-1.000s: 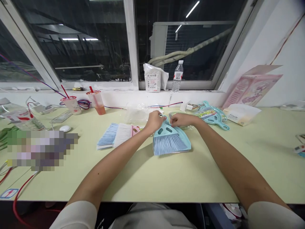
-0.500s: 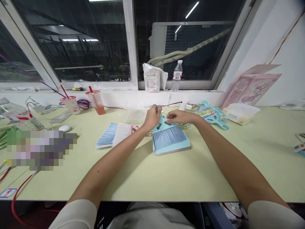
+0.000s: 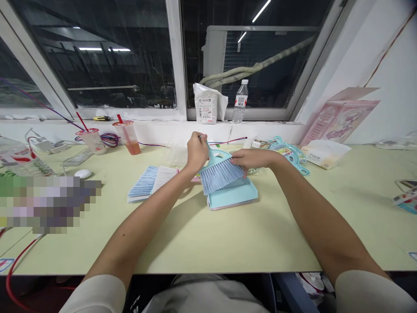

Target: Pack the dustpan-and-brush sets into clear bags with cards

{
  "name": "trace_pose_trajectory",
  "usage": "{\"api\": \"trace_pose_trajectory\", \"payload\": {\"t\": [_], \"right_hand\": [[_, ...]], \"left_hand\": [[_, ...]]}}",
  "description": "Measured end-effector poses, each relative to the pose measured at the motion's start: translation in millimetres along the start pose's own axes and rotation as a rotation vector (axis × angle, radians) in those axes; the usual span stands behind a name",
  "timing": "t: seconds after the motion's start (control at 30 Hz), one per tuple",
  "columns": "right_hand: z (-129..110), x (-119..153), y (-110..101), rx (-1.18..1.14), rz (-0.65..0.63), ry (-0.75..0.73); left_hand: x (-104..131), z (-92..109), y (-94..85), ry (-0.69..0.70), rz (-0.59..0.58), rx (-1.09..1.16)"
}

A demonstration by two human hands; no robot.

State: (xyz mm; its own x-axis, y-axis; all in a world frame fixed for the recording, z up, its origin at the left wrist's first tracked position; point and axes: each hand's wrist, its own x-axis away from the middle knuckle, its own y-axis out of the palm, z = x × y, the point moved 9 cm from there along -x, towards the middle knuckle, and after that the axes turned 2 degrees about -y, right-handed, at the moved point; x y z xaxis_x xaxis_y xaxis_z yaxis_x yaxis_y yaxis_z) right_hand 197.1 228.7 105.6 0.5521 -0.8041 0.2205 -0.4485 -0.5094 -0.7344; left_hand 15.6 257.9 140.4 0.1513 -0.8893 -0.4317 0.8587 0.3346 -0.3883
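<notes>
A light blue hand brush (image 3: 221,174) is raised and tilted over a light blue dustpan (image 3: 233,194) on the table. My left hand (image 3: 197,152) is wrapped round the brush's handle. My right hand (image 3: 249,159) has its fingers at the right end of the brush head, closed on that edge; part of the fingertips is hidden. The dustpan's upper part lies hidden beneath the brush and my right hand. Left of them, a blue-bristled brush (image 3: 143,184) and a white-bristled brush (image 3: 164,177) with a pink handle lie side by side, partly behind my left forearm.
Two cups with red straws (image 3: 129,138) (image 3: 94,141) stand at the back left. More light blue items (image 3: 289,155) and a tissue pack (image 3: 325,153) lie at the back right, near a pink box (image 3: 342,121). A white mouse (image 3: 82,174) sits left. A bottle (image 3: 240,102) stands on the sill.
The brush has been lifted off the dustpan and turned, its bristles swinging left. My left hand has moved up and left with the handle; my right hand now touches the brush head.
</notes>
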Motion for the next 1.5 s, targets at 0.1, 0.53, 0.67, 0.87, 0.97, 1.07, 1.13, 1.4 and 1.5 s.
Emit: {"api": "trace_pose_trajectory", "payload": {"t": [0.1,0.53,0.67,0.87,0.97,1.07,1.13,1.4,1.5], "right_hand": [[-1.5,-7.0,7.6,0.087,0.026,0.074],[-21.5,-33.8,34.9,0.006,0.287,0.070],[-22.2,-36.0,51.1,-0.002,0.200,0.095],[-34.1,-16.9,53.4,0.111,0.026,0.104],[-24.5,4.0,34.5,0.239,-0.062,0.178],[-15.3,24.1,-3.7,0.295,0.047,0.220],[-17.7,31.6,-31.5,0.231,0.247,0.169],[-33.1,9.1,-25.6,-0.071,0.300,-0.143],[-16.8,-2.4,-22.0,0.021,0.238,-0.147]], "left_hand": [[-10.1,-8.0,-15.5,-0.046,0.075,0.028],[-21.0,-13.6,-40.8,-0.032,0.202,0.052],[-25.2,-16.8,-51.9,-0.040,0.237,0.049],[-35.6,-25.5,-71.6,-0.036,0.285,0.056],[-37.5,-23.7,-75.2,-0.012,0.280,0.057],[-35.0,-13.8,-70.2,0.032,0.222,0.061],[-31.5,-6.7,-61.8,0.054,0.174,0.078],[-8.5,-13.3,17.3,-0.062,-0.115,0.231],[1.3,-20.9,40.2,-0.094,-0.213,0.145]]}}
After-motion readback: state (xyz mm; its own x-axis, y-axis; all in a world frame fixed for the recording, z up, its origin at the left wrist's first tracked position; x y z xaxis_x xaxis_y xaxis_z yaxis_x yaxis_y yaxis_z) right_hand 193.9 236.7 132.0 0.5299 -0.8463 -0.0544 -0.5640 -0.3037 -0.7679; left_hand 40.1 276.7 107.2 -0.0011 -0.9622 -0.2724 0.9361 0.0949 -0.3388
